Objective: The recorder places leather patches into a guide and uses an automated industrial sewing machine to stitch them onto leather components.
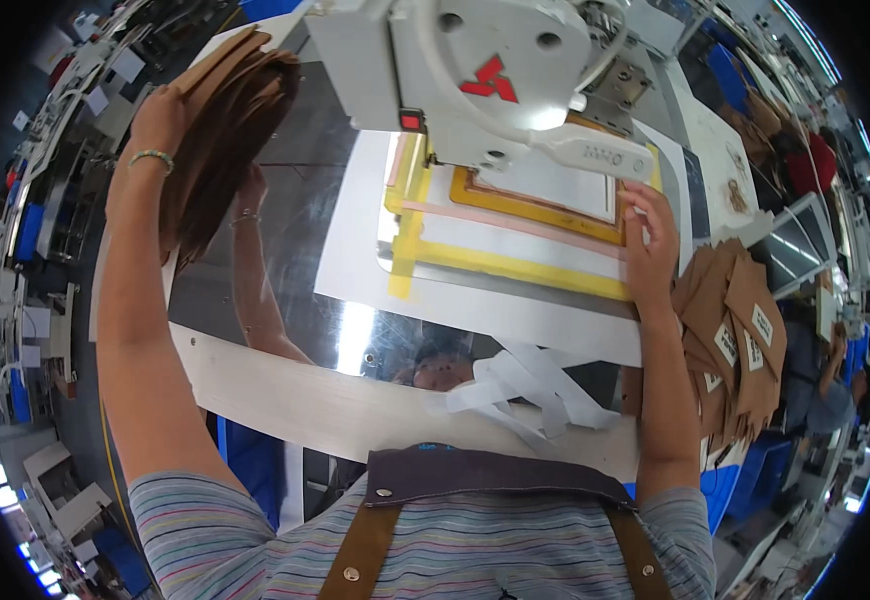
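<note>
My left hand [158, 125] grips a thick stack of brown, flat pieces [225, 130] at the upper left, over the shiny metal table plate [290, 250]. My right hand [648, 240] has curled fingers on the right edge of a template frame [515, 262] with yellow tape and pink strips, below a white machine head [485, 70]. The frame lies on a white sheet [355, 280]; its middle is partly hidden by the machine.
Brown pieces with white labels [715, 330] are piled at my right. Crumpled white strips [515, 390] lie on the pale front edge [275, 410]. Blue bins [755, 480] stand below. A co-worker [820, 400] is at the far right, among other workstations.
</note>
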A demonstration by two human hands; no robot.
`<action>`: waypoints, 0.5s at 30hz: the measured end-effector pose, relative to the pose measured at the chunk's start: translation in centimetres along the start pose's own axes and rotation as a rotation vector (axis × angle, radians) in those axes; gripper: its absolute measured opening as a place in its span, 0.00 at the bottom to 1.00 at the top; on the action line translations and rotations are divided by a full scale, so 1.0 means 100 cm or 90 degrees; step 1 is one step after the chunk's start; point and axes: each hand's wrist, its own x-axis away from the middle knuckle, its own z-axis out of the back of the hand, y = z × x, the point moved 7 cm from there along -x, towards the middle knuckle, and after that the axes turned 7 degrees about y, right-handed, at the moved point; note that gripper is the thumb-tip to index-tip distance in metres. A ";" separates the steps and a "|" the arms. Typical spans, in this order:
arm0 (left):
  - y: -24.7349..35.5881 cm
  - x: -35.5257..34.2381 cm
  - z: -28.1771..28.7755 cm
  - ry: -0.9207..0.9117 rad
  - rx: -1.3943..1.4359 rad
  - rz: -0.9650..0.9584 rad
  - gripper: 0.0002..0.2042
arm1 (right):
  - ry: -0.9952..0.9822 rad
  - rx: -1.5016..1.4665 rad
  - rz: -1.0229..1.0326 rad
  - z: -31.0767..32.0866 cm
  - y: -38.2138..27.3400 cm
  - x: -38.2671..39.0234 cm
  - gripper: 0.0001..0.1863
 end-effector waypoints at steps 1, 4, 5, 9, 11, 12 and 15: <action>-0.008 -0.005 -0.011 -0.008 0.016 0.028 0.11 | 0.002 0.022 -0.014 0.000 0.003 0.000 0.11; -0.141 -0.014 -0.010 -0.038 0.317 0.456 0.10 | -0.003 -0.019 0.021 -0.016 -0.002 -0.002 0.11; -0.185 -0.009 -0.006 -0.027 0.583 0.693 0.10 | 0.005 -0.047 0.040 -0.020 -0.005 -0.002 0.11; -0.147 -0.017 0.013 0.030 0.573 0.615 0.11 | 0.018 -0.003 0.094 -0.008 0.000 0.000 0.10; -0.051 -0.010 0.045 0.084 0.295 0.204 0.09 | 0.019 0.025 0.094 0.001 0.002 0.002 0.10; -0.010 0.011 0.063 0.084 0.333 0.122 0.08 | 0.024 0.024 0.101 0.004 -0.001 0.003 0.11; 0.126 0.089 0.124 0.127 0.255 -0.258 0.04 | 0.009 0.019 0.099 0.004 -0.005 0.007 0.12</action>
